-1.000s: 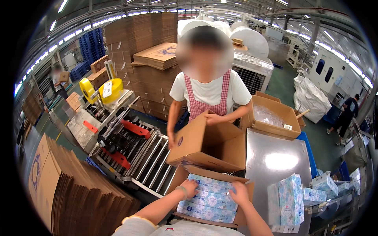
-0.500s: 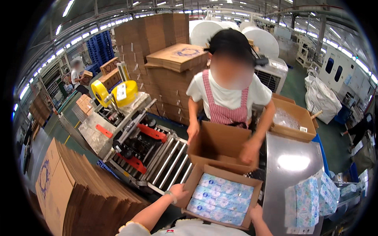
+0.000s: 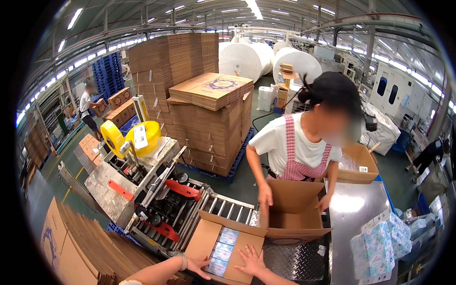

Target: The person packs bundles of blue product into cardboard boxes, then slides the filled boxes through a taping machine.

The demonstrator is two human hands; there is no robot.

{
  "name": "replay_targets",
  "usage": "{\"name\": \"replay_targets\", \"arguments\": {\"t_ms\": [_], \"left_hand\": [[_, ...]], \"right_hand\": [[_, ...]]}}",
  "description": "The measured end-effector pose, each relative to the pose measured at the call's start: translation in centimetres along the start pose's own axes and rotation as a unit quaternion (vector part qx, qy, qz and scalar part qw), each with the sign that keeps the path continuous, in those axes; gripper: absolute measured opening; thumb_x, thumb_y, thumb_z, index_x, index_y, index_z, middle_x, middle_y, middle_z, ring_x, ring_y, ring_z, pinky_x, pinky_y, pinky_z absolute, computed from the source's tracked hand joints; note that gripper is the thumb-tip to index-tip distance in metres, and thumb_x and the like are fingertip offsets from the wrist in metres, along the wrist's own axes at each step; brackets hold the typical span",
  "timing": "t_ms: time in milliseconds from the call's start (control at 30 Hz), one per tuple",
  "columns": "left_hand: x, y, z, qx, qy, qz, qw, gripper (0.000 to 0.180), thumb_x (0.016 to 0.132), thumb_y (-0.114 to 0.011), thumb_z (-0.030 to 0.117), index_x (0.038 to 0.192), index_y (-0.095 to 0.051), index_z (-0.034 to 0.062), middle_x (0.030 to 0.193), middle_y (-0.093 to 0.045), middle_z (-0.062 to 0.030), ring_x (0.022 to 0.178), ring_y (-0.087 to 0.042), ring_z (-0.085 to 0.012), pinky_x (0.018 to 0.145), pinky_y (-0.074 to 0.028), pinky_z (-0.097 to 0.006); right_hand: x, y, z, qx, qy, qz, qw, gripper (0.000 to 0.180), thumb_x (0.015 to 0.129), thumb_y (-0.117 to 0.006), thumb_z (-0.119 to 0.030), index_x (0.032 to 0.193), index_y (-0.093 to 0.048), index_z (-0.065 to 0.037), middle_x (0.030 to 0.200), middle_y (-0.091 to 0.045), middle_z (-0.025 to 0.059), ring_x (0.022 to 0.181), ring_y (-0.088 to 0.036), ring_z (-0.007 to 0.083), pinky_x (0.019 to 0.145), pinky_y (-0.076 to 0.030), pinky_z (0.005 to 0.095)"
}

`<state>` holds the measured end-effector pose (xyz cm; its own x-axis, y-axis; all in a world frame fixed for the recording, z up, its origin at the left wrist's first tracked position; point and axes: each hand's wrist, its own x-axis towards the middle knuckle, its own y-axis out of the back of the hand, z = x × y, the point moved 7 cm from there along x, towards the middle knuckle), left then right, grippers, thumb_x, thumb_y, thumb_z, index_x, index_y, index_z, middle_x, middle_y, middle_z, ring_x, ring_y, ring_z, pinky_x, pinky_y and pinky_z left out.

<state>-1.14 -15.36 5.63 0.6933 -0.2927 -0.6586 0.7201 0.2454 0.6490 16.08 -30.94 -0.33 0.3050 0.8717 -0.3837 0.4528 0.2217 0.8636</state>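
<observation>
A cardboard box (image 3: 198, 241) filled with blue-and-white floral soft packs (image 3: 223, 251) sits in front of me at the near end of the roller conveyor. Its two side flaps are folded inward, leaving a strip of the packs showing between them. On the left flap lies my left hand (image 3: 197, 266), fingers spread. My right hand (image 3: 252, 262) presses flat on the right flap, its fingers also apart. The far flap stands up. Just beyond, to the right, is an open cardboard box (image 3: 293, 221) with a co-worker's hands at its sides.
A taping machine (image 3: 159, 192) with yellow tape rolls stands left over the rollers (image 3: 228, 209). Flat cartons (image 3: 80, 247) are stacked at near left. To the right, more soft packs (image 3: 373, 249) rest on a metal table (image 3: 349, 209). The co-worker (image 3: 297, 147) stands across from me.
The filled box has moved left to the rollers and its side flaps are now folded in. My hands went from its sides to its flaps. The co-worker and the open box shifted right.
</observation>
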Motion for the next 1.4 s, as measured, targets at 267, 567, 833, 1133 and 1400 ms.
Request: {"name": "replay_targets", "arguments": {"t_ms": [267, 567, 833, 1133, 1400], "left_hand": [[2.3, 8.0, -4.6, 0.014, 0.285, 0.334, 0.898, 0.11, 0.066, -0.088, 0.048, 0.155, -0.034, 0.0126, 0.161, -0.032, -0.0189, 0.15, -0.025, -0.0382, 0.121, -0.023, -0.055], [3.3, 13.2, -3.1, -0.017, 0.242, 0.474, 0.847, 0.056, 0.094, -0.058, 0.051, 0.126, -0.062, 0.0045, 0.115, -0.067, -0.0134, 0.117, -0.058, -0.0309, 0.12, -0.022, -0.056], [5.6, -1.4, -0.4, -0.09, 0.301, 0.417, 0.853, 0.079, 0.098, -0.052, 0.05, 0.16, -0.028, 0.0091, 0.165, -0.03, -0.0124, 0.154, -0.024, -0.0298, 0.123, -0.016, -0.055], [5.4, 4.3, -10.6, -0.015, 0.262, 0.429, 0.864, 0.075, 0.099, -0.044, 0.058, 0.159, -0.031, 0.0148, 0.165, -0.03, -0.0071, 0.154, -0.026, -0.0247, 0.119, -0.012, -0.068], [1.5, 5.8, -21.7, -0.004, 0.326, 0.443, 0.835, 0.072, 0.099, -0.043, 0.059, 0.156, -0.038, 0.0142, 0.163, -0.035, -0.0085, 0.151, -0.031, -0.0246, 0.117, -0.012, -0.071]], "right_hand": [[2.5, 0.7, 4.7, 0.184, -0.062, 0.039, 0.98, 0.12, 0.074, -0.073, -0.073, 0.162, -0.018, -0.013, 0.166, -0.01, 0.0266, 0.155, -0.009, 0.0408, 0.123, -0.016, 0.058], [-2.8, -10.8, 5.5, 0.7, -0.24, -0.093, 0.666, 0.127, 0.074, -0.086, -0.056, 0.162, -0.005, -0.014, 0.167, -0.013, 0.0181, 0.152, -0.014, 0.0438, 0.115, -0.023, 0.0667], [-2.4, -10.5, 3.0, 0.793, -0.24, -0.222, 0.515, 0.074, 0.097, -0.06, -0.057, 0.154, -0.035, -0.016, 0.153, -0.046, 0.012, 0.136, -0.048, 0.0373, 0.095, -0.046, 0.0674], [5.9, -5.1, -0.8, 0.824, -0.224, -0.164, 0.494, 0.069, 0.099, -0.057, -0.056, 0.153, -0.039, -0.017, 0.15, -0.05, 0.0083, 0.136, -0.05, 0.031, 0.097, -0.048, 0.0609], [22.2, 0.3, -2.2, 0.639, -0.151, 0.248, 0.712, 0.07, 0.107, -0.052, -0.036, 0.159, -0.017, -0.005, 0.152, -0.041, 0.0227, 0.132, -0.051, 0.0311, 0.108, -0.043, 0.0416]]}}
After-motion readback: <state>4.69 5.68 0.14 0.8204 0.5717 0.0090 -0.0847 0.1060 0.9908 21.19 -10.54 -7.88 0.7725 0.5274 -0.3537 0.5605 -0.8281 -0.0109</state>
